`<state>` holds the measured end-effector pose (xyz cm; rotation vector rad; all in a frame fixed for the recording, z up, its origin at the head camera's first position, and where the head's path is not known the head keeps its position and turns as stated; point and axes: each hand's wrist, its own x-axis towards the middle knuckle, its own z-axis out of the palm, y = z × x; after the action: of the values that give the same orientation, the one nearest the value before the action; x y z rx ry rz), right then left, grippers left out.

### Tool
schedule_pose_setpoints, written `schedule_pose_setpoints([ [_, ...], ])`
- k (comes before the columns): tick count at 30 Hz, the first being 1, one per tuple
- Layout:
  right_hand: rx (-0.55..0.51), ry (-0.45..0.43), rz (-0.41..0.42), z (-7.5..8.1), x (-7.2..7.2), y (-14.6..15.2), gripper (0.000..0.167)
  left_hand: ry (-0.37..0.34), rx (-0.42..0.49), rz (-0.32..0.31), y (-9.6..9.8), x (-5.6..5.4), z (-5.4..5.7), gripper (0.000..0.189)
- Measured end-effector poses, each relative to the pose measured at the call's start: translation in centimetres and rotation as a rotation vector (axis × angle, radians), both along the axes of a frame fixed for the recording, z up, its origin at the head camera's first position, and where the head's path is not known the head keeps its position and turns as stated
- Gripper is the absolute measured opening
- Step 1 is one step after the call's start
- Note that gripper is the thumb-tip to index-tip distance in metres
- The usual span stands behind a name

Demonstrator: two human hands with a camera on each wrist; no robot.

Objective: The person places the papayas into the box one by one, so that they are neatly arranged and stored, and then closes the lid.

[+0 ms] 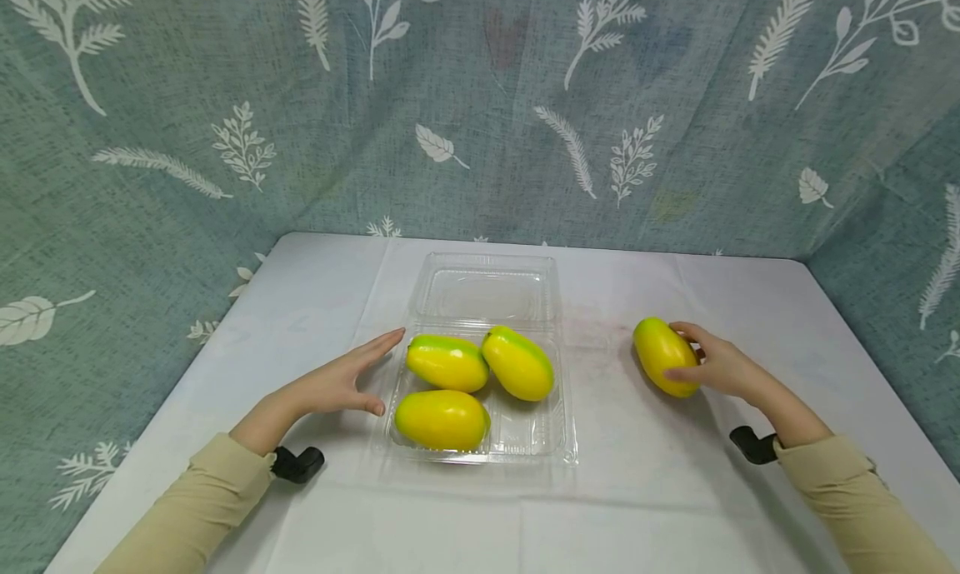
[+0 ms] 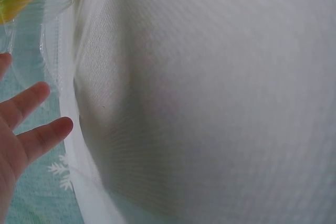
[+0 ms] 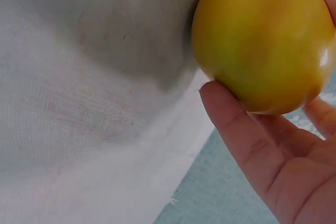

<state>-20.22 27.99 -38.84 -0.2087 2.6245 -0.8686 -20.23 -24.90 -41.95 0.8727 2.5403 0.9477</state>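
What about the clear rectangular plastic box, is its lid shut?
No, the clear plastic lid lies open behind the base, which holds three oval yellow-green fruits.

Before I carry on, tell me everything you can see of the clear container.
The clear container looks like thin, glossy plastic: a shallow tray with a lid open at the far side, apparently hinged. It sits on the white cloth. Inside are three yellow-green fruits: two farther back, one nearer at left; the near-right corner is bare. The left grip is beside its left side; contact is unclear.
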Motion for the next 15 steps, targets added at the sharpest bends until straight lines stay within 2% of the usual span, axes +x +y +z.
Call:
schedule_pose_setpoints([
  [11, -0.013, 0.071, 0.061, 1.1, 0.6, -0.6, 0.076, -0.005, -0.005, 0.004, 0.0, 0.0, 0.0, 0.109],
  [15, -0.027, 0.072, 0.072, 1.6, 0.7, -0.7, 0.076, -0.007, -0.005, 0.007, 0.0, 0.0, -0.1, 0.109],
])
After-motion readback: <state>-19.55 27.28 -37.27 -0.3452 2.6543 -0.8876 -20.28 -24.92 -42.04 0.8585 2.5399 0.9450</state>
